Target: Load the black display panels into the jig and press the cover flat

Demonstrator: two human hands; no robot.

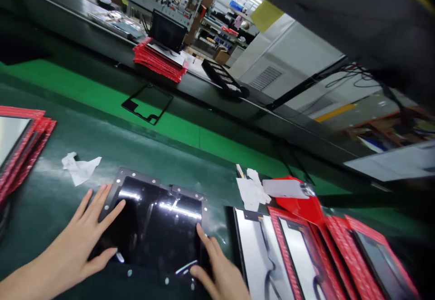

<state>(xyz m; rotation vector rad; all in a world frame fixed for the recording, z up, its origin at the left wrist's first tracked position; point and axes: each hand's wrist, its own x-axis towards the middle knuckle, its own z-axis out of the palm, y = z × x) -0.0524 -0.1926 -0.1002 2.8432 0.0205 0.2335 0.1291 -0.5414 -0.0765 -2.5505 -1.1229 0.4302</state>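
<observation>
A glossy black screen panel [163,232] lies on a grey plate [149,180] with round pale dots along its border, on the green bench. My left hand [86,232] rests at the left edge, fingers spread; its index fingertip and thumb tip touch the panel's left side. On the opposite side, my right hand [222,263] has its index finger and thumb apart against the panel's right edge. Neither hand appears to be wrapped round anything. The undersides of both hands are hidden, and the plate's lower border is dark and hard to make out.
Screens with silver backs [261,250] and red bubble-wrap sleeves [353,245] lie at right. Red sleeves [30,155] are stacked at left. Crumpled white wipes [80,168] lie on the bench. Beyond are a thin black frame [147,103] and a raised dark ledge [204,94].
</observation>
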